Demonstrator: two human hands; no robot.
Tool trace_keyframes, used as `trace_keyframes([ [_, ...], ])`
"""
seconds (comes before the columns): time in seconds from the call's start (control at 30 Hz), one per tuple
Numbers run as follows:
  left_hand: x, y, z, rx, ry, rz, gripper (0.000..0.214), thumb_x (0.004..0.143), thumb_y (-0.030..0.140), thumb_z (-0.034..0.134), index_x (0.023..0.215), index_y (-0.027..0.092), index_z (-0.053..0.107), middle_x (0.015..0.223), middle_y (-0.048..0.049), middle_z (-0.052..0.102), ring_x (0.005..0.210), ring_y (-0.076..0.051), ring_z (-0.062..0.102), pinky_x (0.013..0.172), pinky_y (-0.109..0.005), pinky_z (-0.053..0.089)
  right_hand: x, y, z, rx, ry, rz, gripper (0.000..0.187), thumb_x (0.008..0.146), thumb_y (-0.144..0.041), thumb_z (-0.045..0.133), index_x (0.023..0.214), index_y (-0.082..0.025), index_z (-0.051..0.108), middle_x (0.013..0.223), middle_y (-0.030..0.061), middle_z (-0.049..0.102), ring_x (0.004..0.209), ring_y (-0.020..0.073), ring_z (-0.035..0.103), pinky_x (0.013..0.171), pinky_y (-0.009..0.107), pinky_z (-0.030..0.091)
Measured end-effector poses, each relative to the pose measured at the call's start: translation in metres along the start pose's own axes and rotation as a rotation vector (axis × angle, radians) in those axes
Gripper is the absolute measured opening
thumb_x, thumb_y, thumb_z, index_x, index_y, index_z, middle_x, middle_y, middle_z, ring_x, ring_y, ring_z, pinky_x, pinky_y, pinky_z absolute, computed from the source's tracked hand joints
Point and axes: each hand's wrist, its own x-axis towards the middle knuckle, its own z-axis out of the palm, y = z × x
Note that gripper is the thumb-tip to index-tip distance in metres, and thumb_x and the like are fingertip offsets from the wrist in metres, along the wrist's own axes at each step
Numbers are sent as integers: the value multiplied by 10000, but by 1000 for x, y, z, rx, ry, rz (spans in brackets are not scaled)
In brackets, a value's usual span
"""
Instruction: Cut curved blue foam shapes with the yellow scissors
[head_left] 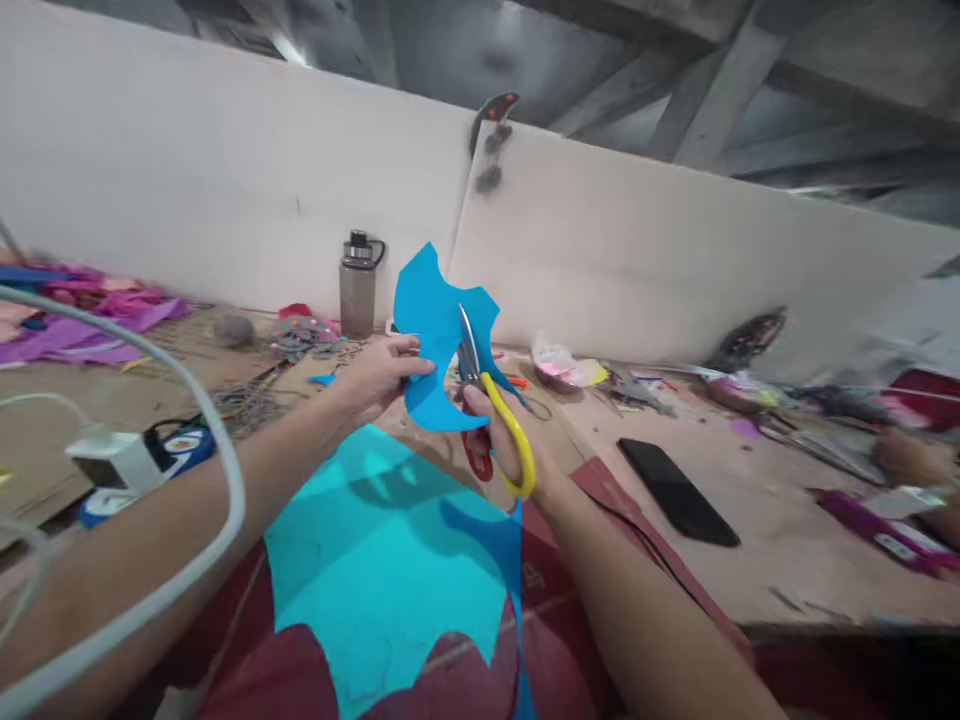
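Observation:
My left hand [382, 375] pinches a curved blue sheet [426, 300], paper or felt, and holds it up above the table. My right hand [506, 430] grips scissors [517, 440] with one yellow and one red handle. Their metal blades point up and lie against the blue sheet, by its inner curve; whether they are parted I cannot tell. From near the scissors a narrow blue offcut [495, 540] hangs down. Below both hands lies a larger turquoise sheet [382, 560] with scalloped edges, over dark red cloth at the table's front.
A grey bottle [358, 290] stands against the white partition. A black phone [679, 490] lies at right. On the left, a white cable [217, 420] arcs across the foreground, near a plugged-in charger [116, 462]. Scraps and a bowl [562, 370] line the back. Another person's hand [919, 470] shows far right.

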Motion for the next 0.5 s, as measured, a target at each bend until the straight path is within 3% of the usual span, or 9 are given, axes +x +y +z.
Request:
trace_keyframes([
  [0.2,-2,3,-1,0,20,-12,385,510,109,846,828,153,634,739,13,630,623,-102,580,545,-212,451,-1,1,-2,-25,0,-4,360,918,-579,490,832,-231,452,436,-99,399,293,89,387,298,195,313],
  [0.5,3,7,-5,-16,69,1,401,531,76,829,917,140,739,794,-32,713,725,-150,664,670,-248,531,3,10,-3,117,-14,4,382,878,-608,563,921,-236,488,587,-90,424,389,75,389,305,192,366],
])
